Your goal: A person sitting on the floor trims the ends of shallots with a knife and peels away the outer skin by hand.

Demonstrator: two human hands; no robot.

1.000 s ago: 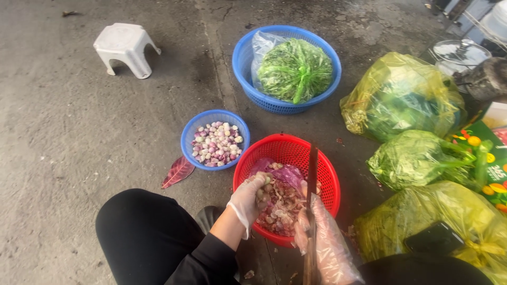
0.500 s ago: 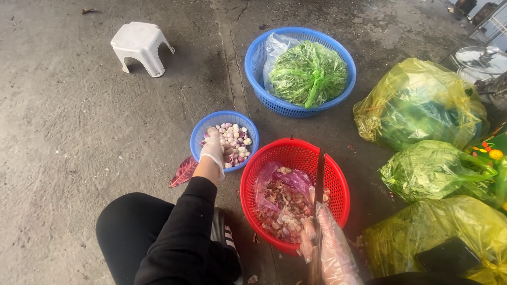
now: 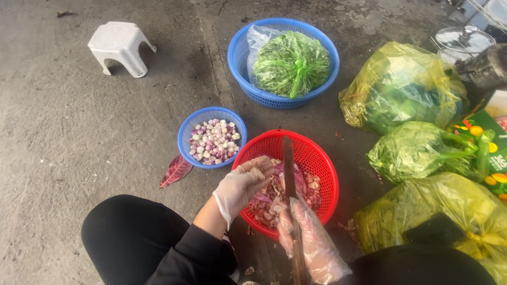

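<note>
My left hand (image 3: 244,184), in a thin clear glove, hovers over the near left rim of a red basket (image 3: 318,158) holding shallot skins and pieces; its fingers are spread and nothing shows in it. My right hand (image 3: 309,240), also gloved, grips a long knife (image 3: 289,163) whose blade points away over the red basket. A small blue basket (image 3: 187,129) of peeled shallots (image 3: 214,142) sits just to the left of the red one.
A large blue basket (image 3: 248,79) with bagged greens stands beyond. Yellow bags of greens (image 3: 401,87) pile up on the right. A white plastic stool (image 3: 119,47) stands far left on the concrete. A red leaf (image 3: 176,170) lies by the small basket.
My left hand reached from the red basket to the small blue basket of shallots, then came back over the red basket's rim. The knife hand stayed put.
</note>
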